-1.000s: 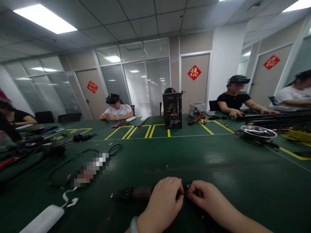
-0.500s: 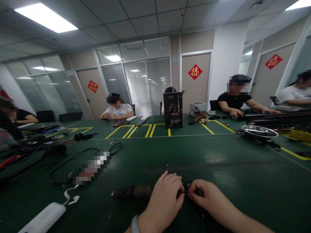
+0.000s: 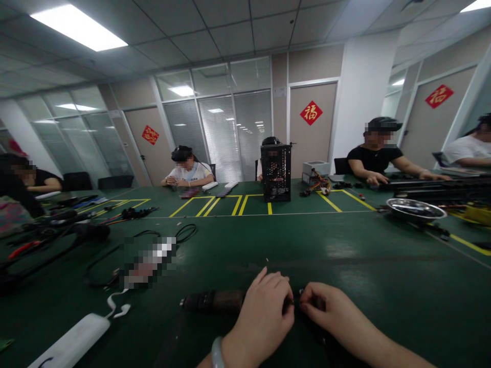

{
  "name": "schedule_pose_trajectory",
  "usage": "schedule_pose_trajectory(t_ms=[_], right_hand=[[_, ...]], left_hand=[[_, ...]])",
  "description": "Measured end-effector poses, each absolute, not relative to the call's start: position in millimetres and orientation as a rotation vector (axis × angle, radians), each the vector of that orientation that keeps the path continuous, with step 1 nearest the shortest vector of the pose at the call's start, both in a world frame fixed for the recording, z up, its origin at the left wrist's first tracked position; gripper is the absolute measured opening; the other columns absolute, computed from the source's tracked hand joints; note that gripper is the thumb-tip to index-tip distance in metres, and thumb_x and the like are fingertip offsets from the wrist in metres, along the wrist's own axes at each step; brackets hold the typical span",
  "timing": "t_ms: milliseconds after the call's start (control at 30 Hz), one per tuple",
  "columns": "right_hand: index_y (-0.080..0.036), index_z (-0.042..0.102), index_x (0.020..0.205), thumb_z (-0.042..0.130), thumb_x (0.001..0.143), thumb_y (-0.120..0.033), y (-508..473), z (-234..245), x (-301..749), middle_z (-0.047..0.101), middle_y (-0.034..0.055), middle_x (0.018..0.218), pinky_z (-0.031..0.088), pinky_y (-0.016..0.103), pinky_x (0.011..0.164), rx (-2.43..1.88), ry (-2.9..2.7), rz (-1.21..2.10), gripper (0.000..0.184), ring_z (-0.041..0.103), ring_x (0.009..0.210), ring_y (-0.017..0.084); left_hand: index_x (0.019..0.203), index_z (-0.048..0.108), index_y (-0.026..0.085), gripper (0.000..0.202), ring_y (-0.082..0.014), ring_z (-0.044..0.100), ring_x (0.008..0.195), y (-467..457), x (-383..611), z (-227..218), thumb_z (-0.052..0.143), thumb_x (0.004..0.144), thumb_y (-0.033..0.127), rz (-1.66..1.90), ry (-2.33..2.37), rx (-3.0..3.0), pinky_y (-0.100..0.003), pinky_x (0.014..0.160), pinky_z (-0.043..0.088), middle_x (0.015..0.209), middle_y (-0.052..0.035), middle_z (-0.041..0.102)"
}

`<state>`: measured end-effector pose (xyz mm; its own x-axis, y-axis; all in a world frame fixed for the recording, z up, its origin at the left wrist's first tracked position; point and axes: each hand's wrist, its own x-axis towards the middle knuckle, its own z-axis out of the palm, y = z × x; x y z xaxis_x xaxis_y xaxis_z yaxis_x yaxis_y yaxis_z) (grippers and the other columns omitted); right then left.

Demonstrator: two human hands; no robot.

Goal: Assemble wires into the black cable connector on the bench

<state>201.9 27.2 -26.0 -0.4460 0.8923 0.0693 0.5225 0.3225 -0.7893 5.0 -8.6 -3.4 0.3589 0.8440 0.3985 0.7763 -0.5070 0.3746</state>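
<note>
A dark cylindrical tool lies on the green table near the front edge, its left end pointing left. My left hand is closed over the tool's right end, fingers curled and a pale bracelet on the wrist. My right hand meets it from the right, fingertips pinched on a small dark part at the tool's end; what that part is stays hidden between the fingers.
A white power bank with cable lies front left, black cables behind it. A black mesh case stands mid-table, a metal bowl at right. Other people sit around the far and side edges.
Both hands stay on the tool. My left index finger has lifted and stretched a little. The view has shifted slightly to the left.
</note>
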Motion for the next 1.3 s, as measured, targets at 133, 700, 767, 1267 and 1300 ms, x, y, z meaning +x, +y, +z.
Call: schedule_pose_trajectory(t_ms=[133, 700, 767, 1267, 1300], right_hand=[[-0.019, 0.065, 0.077, 0.059, 0.082, -0.02, 27.7, -26.2, 201.3, 0.064, -0.0024, 0.073, 0.041, 0.02, 0.061, -1.22, -2.112, 0.953, 0.007, 0.058, 0.068, 0.013], [-0.021, 0.068, 0.08, 0.06, 0.082, -0.022, 28.6, -27.8, 202.7, 0.066, -0.0018, 0.078, 0.043, 0.021, 0.065, -1.217, -2.101, 0.962, 0.008, 0.061, 0.073, 0.015], [-0.021, 0.069, 0.079, 0.061, 0.082, -0.021, 28.4, -26.7, 202.5, 0.067, -0.0014, 0.08, 0.043, 0.021, 0.067, -1.207, -2.101, 0.957, 0.008, 0.061, 0.075, 0.015], [-0.02, 0.069, 0.079, 0.059, 0.081, -0.02, 24.4, -19.6, 200.1, 0.067, -0.0007, 0.078, 0.042, 0.022, 0.065, -1.252, -2.126, 0.881, 0.011, 0.06, 0.071, 0.015], [-0.02, 0.069, 0.079, 0.059, 0.081, -0.02, 24.6, -19.3, 200.0, 0.067, -0.0006, 0.078, 0.042, 0.021, 0.064, -1.256, -2.127, 0.877, 0.01, 0.059, 0.07, 0.015]], left_hand=[[0.087, 0.06, 0.024, 0.011, -0.02, 0.053, 0.114, -7.2, 4.5, -4.8, 0.062, 0.081, 0.015, 0.847, 1.458, 2.49, -0.045, 0.112, 0.023, 0.113, 0.0015, 0.064], [0.086, 0.058, 0.024, 0.014, -0.0178, 0.056, 0.108, -6.9, 5.3, -5.0, 0.063, 0.078, 0.014, 0.838, 1.495, 2.444, -0.042, 0.111, 0.025, 0.108, 0.0021, 0.065], [0.086, 0.059, 0.024, 0.015, -0.0174, 0.056, 0.108, -7.2, 5.4, -5.7, 0.063, 0.077, 0.013, 0.848, 1.473, 2.449, -0.042, 0.111, 0.024, 0.109, 0.0023, 0.065], [0.089, 0.056, 0.023, 0.015, -0.0183, 0.058, 0.097, -9.7, 7.0, -1.6, 0.059, 0.078, 0.014, 0.805, 1.527, 2.447, -0.045, 0.109, 0.029, 0.101, 0.0015, 0.064], [0.087, 0.056, 0.023, 0.014, -0.018, 0.058, 0.096, -9.6, 7.0, -1.7, 0.059, 0.078, 0.014, 0.8, 1.532, 2.449, -0.044, 0.108, 0.029, 0.1, 0.0019, 0.064]])
